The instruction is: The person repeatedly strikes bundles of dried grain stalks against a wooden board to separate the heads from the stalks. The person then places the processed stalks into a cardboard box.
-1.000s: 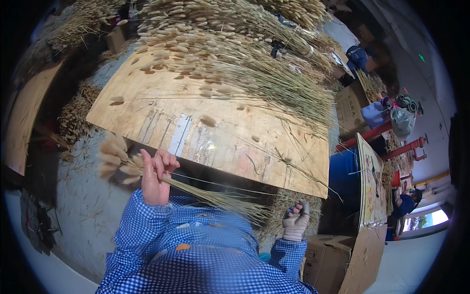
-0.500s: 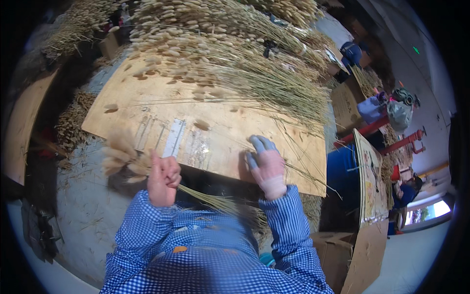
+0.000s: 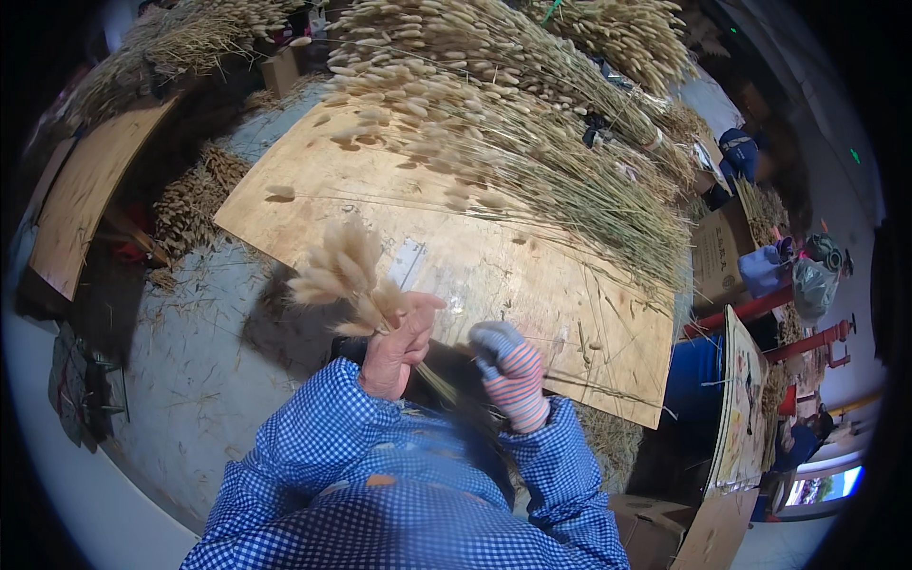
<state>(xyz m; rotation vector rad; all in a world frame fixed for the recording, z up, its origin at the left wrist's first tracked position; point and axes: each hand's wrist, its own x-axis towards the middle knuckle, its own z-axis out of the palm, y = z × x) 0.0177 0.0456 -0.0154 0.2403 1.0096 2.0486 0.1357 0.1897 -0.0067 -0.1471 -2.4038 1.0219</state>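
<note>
My bare left hand [image 3: 397,347] is closed round the stems of a small bunch of dried bunny-tail grass [image 3: 344,271]. The fluffy pale heads stand up on its left side, and the stems run down to the right below the hand, in front of my body. My right hand [image 3: 513,375], in a striped glove with grey fingertips, is just right of it at the near edge of the wooden board [image 3: 313,223]. Its fingers are curled; anything between them is too blurred to make out. Beyond both hands, a large heap of bunny-tail grass [image 3: 494,123] covers the far part of the board.
A white ruler-like strip [image 3: 407,264] lies on the board near my left hand. Loose stems and single heads are scattered about. To the right are a blue barrel [image 3: 692,375], red pipes [image 3: 807,340] and a cardboard box [image 3: 719,252]. Another board [image 3: 95,199] stands at left.
My left hand has moved right and turned, carrying the bunch with it. My right hand has drawn back from the board towards the left hand, its fingers curling. The whole view has shifted.
</note>
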